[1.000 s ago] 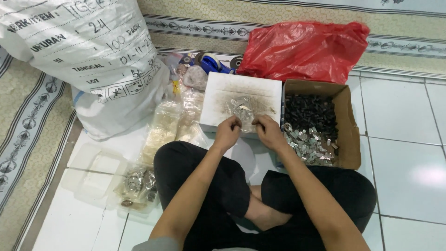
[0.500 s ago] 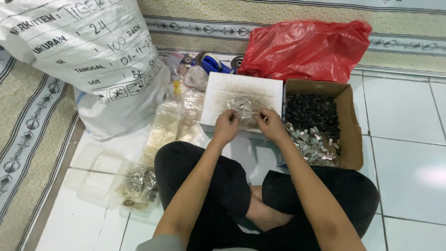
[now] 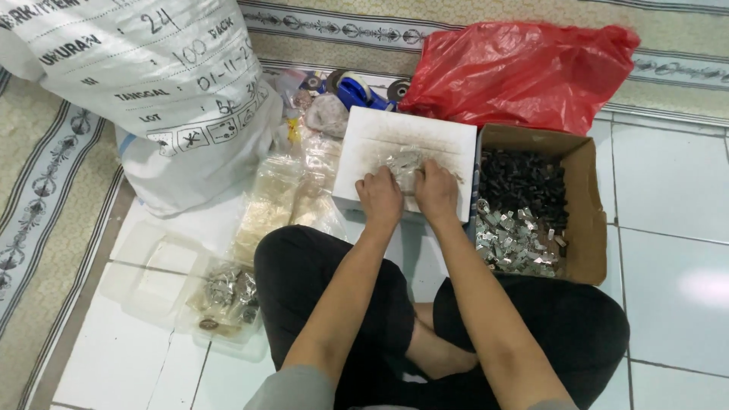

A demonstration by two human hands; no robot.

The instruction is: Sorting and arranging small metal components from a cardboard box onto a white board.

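Left hand: your left hand [image 3: 380, 199] rests near the middle of the frame on the white box [image 3: 364, 163], fingers curled down onto a small clear bag of metal pieces [image 3: 404, 162].
Right hand: your right hand [image 3: 436, 190] lies just beside the left, also curled on the same bag; whether you pinch it or only press it, I cannot tell.
White box: on the floor in front of your crossed legs.
Cardboard box [image 3: 588, 205]: right of the white box, touching it, with dark pieces at the back and shiny metal pieces [image 3: 516, 239] at the front.
Red plastic bag [image 3: 516, 72]: upper right of the frame.
Big white sack [image 3: 152, 83]: upper left.
Clear tray [image 3: 152, 281]: lower left.
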